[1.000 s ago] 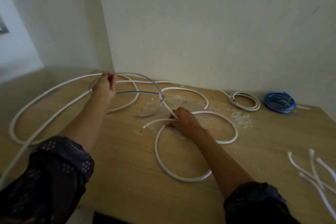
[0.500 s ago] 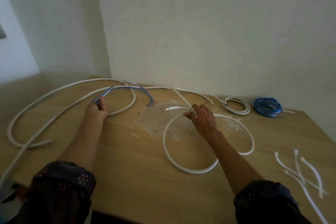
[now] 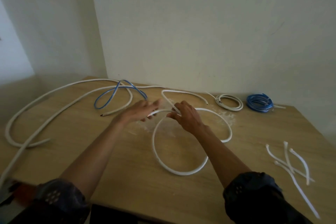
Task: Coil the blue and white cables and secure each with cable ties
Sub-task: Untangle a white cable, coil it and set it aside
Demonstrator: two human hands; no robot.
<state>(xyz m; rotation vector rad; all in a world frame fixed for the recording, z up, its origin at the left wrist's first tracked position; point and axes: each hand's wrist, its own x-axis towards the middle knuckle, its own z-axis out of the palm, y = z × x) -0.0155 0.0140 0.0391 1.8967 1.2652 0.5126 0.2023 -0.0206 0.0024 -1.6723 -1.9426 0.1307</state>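
White cable lies in one flat loop at the centre of the worktop. Right hand pinches it at the loop's 12 o'clock crossing, grip narrow. Left hand, blurred, is just beside that crossing, grip wide and fingers straight. Blue cable lies loose at 11 o'clock. Thicker white cable sweeps from 10 to 8 o'clock and over the left edge. Coiled white bundle and coiled blue bundle lie at 1 o'clock by the wall. Cable ties lie at 4 o'clock near the right edge. Open wood shows between loop and near edge, 6 o'clock.
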